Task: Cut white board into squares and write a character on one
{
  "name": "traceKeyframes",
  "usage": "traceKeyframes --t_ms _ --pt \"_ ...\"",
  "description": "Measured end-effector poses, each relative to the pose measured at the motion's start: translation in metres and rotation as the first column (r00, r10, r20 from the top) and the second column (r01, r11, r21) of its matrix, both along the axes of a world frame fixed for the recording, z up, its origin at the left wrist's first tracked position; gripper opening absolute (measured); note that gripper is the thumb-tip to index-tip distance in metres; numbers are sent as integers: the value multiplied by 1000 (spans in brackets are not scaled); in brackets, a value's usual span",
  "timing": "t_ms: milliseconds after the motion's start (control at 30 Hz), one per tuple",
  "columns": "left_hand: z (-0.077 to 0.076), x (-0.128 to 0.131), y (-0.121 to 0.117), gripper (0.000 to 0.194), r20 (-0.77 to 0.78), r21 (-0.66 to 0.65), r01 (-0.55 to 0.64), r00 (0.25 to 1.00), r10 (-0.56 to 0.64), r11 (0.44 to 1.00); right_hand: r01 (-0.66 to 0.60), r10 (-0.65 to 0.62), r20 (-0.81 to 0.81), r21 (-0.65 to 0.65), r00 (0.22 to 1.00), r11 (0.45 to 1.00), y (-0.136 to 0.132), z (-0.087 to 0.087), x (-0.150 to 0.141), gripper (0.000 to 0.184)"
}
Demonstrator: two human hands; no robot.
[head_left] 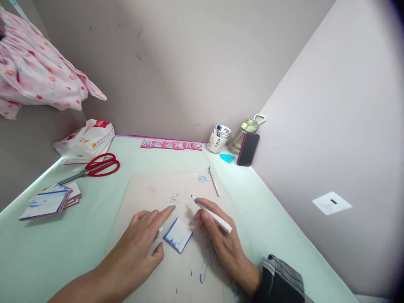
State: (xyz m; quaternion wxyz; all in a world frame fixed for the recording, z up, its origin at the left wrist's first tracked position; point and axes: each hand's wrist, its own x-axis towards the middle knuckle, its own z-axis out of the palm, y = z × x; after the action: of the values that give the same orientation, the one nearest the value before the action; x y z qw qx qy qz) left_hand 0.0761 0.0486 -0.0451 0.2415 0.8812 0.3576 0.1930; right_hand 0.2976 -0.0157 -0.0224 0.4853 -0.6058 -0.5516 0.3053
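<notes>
My right hand (217,235) grips a white marker (216,216), its blue tip raised toward the upper left, apart from the tile below. A small white square tile (178,235) with blue edges and blue streaks lies between my hands on a pale board (142,198) marked with blue. To its left is my left hand (143,240), index finger stretched out and thumb apart. A small white thing (160,229) shows beneath its fingers; whether they hold it I cannot tell.
At left, red-handled scissors (102,164) lie near stacked blue-streaked tiles (47,204) and a white package (90,139). A craft knife (214,182) rests beyond my right hand. Behind are lettered pink tiles (170,145), a pen cup (217,139), bottle (237,141) and phone (248,149).
</notes>
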Motion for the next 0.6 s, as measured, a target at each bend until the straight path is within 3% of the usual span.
traceKeyframes --t_ms 167,333,500,600 --pt "12 10 3 59 -51 41 125 991 -123 991 4 -4 3 134 1000 991 0 2 2 27" --pt "16 15 -6 20 -55 -66 14 998 -17 998 68 -64 -48 78 997 995 -1 4 -3 21" --pt "5 17 -15 35 -16 -57 -92 996 92 994 96 -100 -129 -34 987 995 -4 6 -5 20" --pt "1 16 -14 26 -11 34 -73 997 73 997 55 -58 -126 -25 990 998 -3 4 -3 25"
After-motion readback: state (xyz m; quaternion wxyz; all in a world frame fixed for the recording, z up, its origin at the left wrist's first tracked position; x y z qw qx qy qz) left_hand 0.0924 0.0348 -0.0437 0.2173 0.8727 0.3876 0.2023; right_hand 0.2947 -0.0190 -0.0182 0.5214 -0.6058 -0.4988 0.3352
